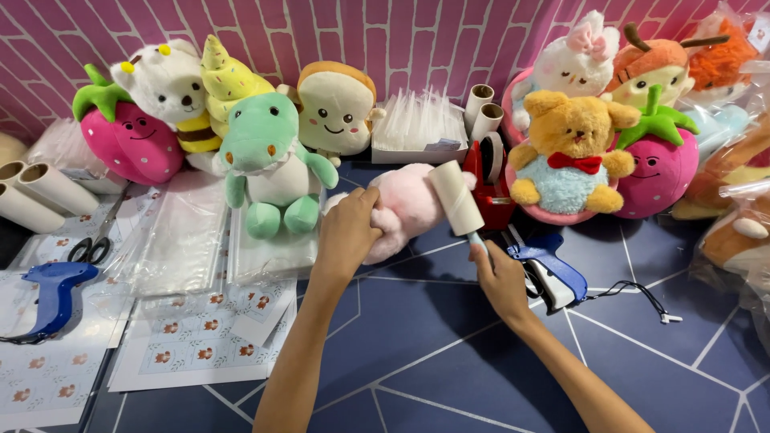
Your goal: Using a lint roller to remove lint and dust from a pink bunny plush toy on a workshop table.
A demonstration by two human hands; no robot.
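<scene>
My left hand grips a pale pink plush toy lying on the blue table. My right hand holds the handle of a lint roller, whose white roll rests against the pink plush's right side. A green dinosaur plush sits just left of my left hand on clear plastic bags.
Plush toys line the pink brick wall: strawberry, white bear, toast, yellow bear. A red tape dispenser and blue tagging gun lie by my right hand. Another tagging gun, scissors, sticker sheets sit left.
</scene>
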